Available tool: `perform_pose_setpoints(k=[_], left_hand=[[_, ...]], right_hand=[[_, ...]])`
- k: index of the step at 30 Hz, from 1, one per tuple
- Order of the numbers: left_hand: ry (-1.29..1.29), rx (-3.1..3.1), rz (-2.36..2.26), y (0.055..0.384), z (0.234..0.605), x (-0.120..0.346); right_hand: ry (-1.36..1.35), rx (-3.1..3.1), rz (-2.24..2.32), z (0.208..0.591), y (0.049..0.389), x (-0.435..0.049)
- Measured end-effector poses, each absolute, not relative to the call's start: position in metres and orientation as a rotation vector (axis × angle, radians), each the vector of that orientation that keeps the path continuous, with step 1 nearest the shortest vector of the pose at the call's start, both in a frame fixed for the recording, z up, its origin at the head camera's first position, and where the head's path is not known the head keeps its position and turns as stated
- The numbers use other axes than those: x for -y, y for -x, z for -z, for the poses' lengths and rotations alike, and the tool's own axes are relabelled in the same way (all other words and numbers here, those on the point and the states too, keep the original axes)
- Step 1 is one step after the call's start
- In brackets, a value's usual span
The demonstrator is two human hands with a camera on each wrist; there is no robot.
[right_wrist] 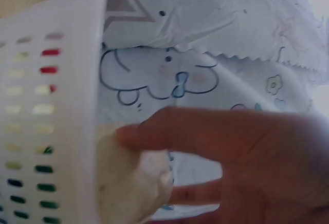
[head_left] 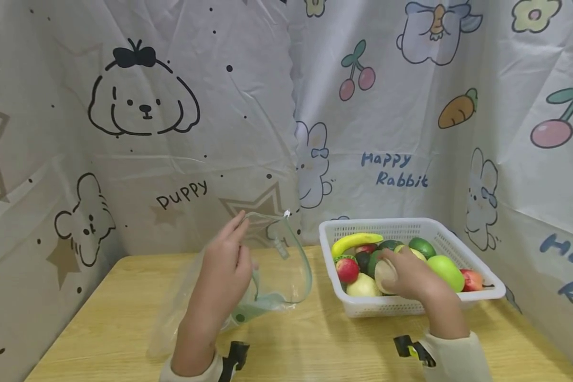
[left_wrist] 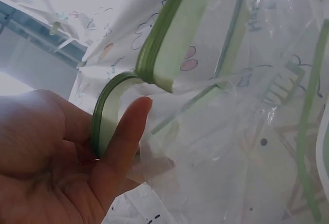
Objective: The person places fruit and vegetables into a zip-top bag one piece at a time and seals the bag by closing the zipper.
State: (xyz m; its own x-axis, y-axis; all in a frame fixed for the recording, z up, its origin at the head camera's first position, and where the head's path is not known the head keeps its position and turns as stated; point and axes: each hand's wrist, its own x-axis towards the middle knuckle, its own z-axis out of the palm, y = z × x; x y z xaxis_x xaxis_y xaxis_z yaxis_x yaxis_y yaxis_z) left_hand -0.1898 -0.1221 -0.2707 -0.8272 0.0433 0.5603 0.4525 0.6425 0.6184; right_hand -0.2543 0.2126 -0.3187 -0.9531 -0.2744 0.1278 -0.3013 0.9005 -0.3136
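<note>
My left hand (head_left: 222, 270) pinches the rim of a clear zip bag (head_left: 307, 268) with a green zip strip and a white slider. In the left wrist view the green strip (left_wrist: 159, 39) runs out past my fingertips, and the bag's mouth gapes. My right hand (head_left: 413, 273) grips a pale cream, rounded piece of produce (head_left: 385, 276) at the near side of a white plastic basket (head_left: 346, 302). Close behind the basket wall (right_wrist: 82, 106) in the right wrist view, thumb and fingers lie around this pale piece (right_wrist: 128, 183). Its exact kind is unclear.
The basket also holds a banana (head_left: 355, 242), a red apple (head_left: 347, 270), a pale yellow round fruit (head_left: 364, 286), a large green fruit (head_left: 445, 271) and a red-orange fruit (head_left: 471, 279). A printed curtain (head_left: 248, 106) rises behind the wooden table (head_left: 315, 339).
</note>
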Motion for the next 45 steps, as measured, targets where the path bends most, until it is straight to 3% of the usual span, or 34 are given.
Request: perform_pose_setpoints(k=[12,22,45], left_hand=[[0.450,2.256,1.116,0.188,0.274,0.114],[0.487,2.253,1.118,0.186,0.275,0.111],[0.508,2.258,1.108,0.185,0.272,0.112]], right_hand=[[-0.994,2.176,-1.223,0.297,0.230,-0.155],[-1.353,2.274,-0.972,0.311,0.229,-0.124],[-1.223,2.432,-0.952,0.310,0.228,-0.130]])
